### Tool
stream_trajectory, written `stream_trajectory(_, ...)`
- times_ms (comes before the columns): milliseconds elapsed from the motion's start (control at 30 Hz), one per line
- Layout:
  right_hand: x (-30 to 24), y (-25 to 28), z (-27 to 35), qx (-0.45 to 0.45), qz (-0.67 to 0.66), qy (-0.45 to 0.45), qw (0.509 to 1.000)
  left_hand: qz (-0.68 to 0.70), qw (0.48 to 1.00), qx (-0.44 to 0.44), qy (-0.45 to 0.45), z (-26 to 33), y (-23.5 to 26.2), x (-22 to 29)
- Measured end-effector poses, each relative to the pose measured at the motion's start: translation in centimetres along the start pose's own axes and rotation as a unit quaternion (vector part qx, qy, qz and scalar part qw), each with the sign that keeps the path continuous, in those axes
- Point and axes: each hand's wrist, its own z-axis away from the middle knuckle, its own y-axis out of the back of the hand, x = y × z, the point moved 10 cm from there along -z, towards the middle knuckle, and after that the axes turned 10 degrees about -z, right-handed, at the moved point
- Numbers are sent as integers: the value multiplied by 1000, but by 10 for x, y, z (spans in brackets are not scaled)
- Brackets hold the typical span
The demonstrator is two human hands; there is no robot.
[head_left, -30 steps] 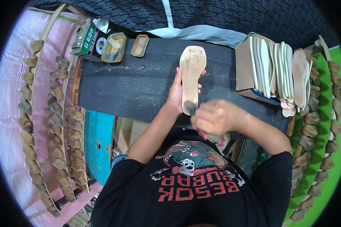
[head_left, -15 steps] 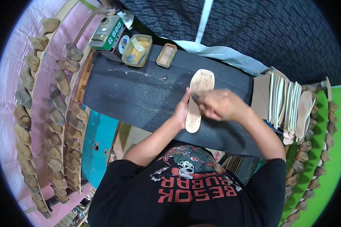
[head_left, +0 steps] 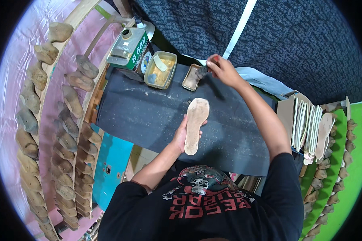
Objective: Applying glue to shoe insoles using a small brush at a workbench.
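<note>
My left hand grips a tan shoe insole from below. Its fingertips show along the right edge, and its sole-shaped face is turned up with darker smudges at the wide end. Farther off, my right hand is closed on a brush with a bit of red at its handle. The dark brush end hangs at the right side of a small shallow tray with a pale inside; whether it touches the tray I cannot tell.
Left of the small tray stand a yellowish plastic tub and a green-and-silver metal can. Stacked insoles fill a cardboard box at the right of the dark tabletop. Wooden shoe lasts line racks on both sides.
My right hand has moved away from the insole, up and left to the small tray, with the brush. The view has shifted; the insole stays in my left hand.
</note>
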Motion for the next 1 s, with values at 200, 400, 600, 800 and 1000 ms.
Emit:
stream_trajectory(200,125,-27,-65,-78,-108,-181,974,41,998,48,-4,14,33,8)
stream_trajectory(400,146,-52,-66,-181,-175,-219,943,53,996,66,-7,25,50,17)
stream_trajectory(600,145,-31,-62,-23,-251,-260,932,32,998,54,4,20,49,22)
stream_trajectory(800,122,22,-14,153,-213,-202,944,30,999,12,25,14,25,19)
stream_trajectory(1000,115,-31,138,-45,-437,-300,847,-55,987,-102,107,6,-30,-12)
